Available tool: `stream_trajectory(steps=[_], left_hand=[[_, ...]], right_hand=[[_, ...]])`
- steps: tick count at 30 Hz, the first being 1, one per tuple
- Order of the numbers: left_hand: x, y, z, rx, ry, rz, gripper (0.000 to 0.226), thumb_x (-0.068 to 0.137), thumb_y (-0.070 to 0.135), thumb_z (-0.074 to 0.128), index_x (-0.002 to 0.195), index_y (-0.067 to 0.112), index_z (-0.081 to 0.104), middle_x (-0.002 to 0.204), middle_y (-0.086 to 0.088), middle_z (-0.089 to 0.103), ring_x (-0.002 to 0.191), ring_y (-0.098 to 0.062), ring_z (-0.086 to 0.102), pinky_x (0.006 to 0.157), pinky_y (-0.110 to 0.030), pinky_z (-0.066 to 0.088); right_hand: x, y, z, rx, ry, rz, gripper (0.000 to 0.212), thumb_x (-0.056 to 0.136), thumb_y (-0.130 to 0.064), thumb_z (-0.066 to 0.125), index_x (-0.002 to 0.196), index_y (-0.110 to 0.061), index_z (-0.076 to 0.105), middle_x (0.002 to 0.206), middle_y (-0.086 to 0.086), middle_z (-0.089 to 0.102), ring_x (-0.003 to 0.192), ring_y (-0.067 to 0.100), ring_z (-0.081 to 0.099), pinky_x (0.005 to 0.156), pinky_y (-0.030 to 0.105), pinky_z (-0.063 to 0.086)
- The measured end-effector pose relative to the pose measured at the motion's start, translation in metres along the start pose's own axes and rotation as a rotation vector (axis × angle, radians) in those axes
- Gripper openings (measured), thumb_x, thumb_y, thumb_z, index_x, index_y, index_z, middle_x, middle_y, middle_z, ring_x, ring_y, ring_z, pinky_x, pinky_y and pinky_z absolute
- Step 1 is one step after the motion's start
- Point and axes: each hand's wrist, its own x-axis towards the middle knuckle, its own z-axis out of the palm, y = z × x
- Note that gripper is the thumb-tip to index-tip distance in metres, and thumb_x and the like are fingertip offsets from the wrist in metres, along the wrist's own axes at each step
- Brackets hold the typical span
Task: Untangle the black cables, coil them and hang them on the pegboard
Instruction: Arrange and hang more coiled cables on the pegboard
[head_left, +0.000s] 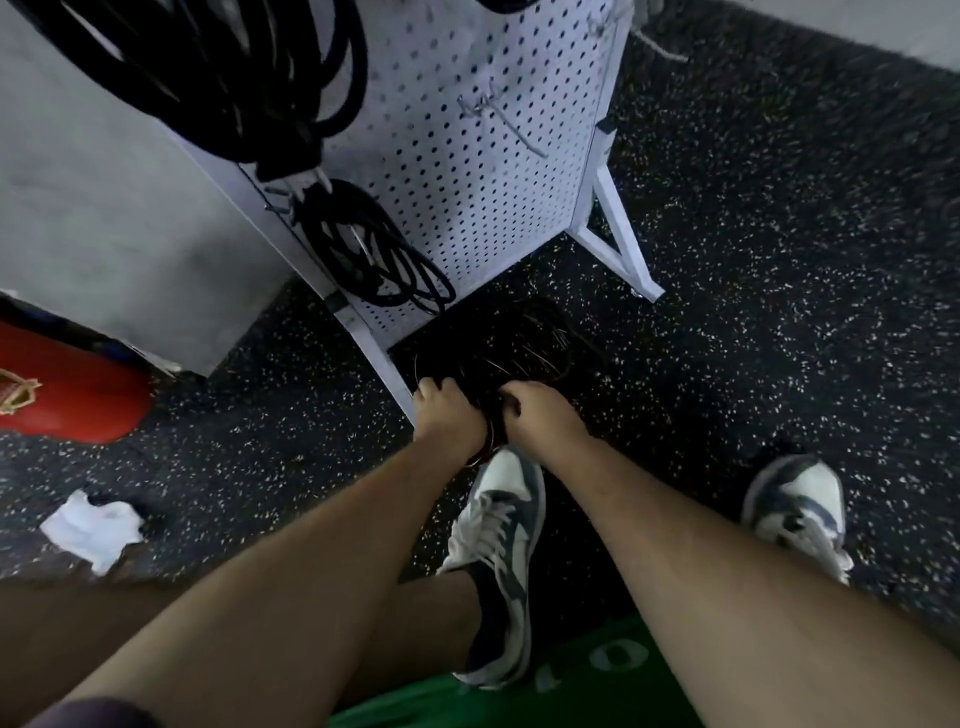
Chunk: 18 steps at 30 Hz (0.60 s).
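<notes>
1. The left hand (447, 410) and the right hand (540, 410) are side by side. Their fingers curl down into a loose tangle of thin black cables (498, 348), and each hand grips some strands.
2. The tangle lies on the dark speckled rubber floor (753, 260) just ahead of the knuckles. One loop trails back under the left wrist.
3. Beyond the grip stands a white perforated metal pegboard (467, 156). A small coiled black cable (374, 249) hangs low on it, and a thick black cable coil (234, 67) hangs higher.
4. Just behind the grip is a white-and-navy sneaker (498, 545).
</notes>
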Motion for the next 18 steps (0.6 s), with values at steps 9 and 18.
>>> stream_trajectory(steps=[9,18], left_hand=[[0.017,-0.02,0.01,0.011,-0.048,0.043,0.034,0.096,0.011,0.056,0.127,0.001,0.047,0.138,-0.019,0.043,0.124,-0.036,0.048,0.101,-0.042,0.043],[0.007,-0.024,-0.007,-0.152,-0.007,0.036,0.042,0.097,0.004,0.044,0.139,0.004,0.045,0.141,-0.013,0.044,0.116,-0.03,0.056,0.095,-0.038,0.048]], right_hand=[[0.06,-0.032,0.049,0.088,-0.001,0.379,0.049,0.101,-0.023,0.056,0.143,-0.004,0.037,0.144,0.019,0.041,0.126,0.037,0.052,0.101,0.041,0.046],[0.074,-0.032,0.05,0.074,-0.066,0.383,0.034,0.102,-0.023,0.053,0.127,-0.001,0.057,0.123,0.016,0.067,0.113,0.031,0.065,0.084,0.032,0.048]])
